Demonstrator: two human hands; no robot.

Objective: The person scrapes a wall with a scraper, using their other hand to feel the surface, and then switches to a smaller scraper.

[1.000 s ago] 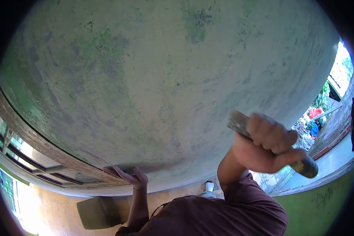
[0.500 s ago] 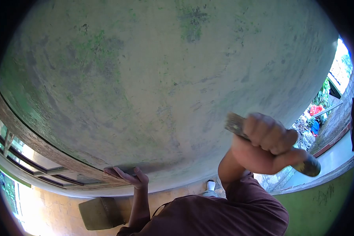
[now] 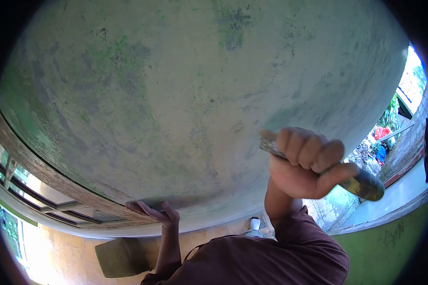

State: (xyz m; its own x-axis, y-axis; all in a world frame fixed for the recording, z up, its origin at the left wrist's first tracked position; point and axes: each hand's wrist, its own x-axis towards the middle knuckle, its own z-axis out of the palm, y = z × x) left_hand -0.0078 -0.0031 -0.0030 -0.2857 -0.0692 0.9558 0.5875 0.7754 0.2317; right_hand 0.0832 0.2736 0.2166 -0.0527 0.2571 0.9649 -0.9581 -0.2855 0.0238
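Wrapped in the fist of my right hand [image 3: 305, 161] is a worn paintbrush [image 3: 367, 185]. Its short tan bristle end points left toward the wall, while the dark, paint-marked handle sticks out at lower right. Green and grey patches mottle the pale wall [image 3: 185, 104], where old paint has worn off. My left hand [image 3: 158, 213] rests against the lower wall beside the wooden window frame [image 3: 71, 183], fingers stretched to the left and thumb apart, holding nothing.
A brown box-like stool [image 3: 116, 259] stands on the tiled floor [image 3: 71, 244] at lower left. Beneath me shows a foot in a white-strapped sandal [image 3: 255, 223]. At right are a green low wall [image 3: 383, 240], a ledge and an outdoor area with plants and a red item [image 3: 382, 132].
My right hand has shifted left and slightly up along the wall with the paintbrush. The left hand stays where it was.
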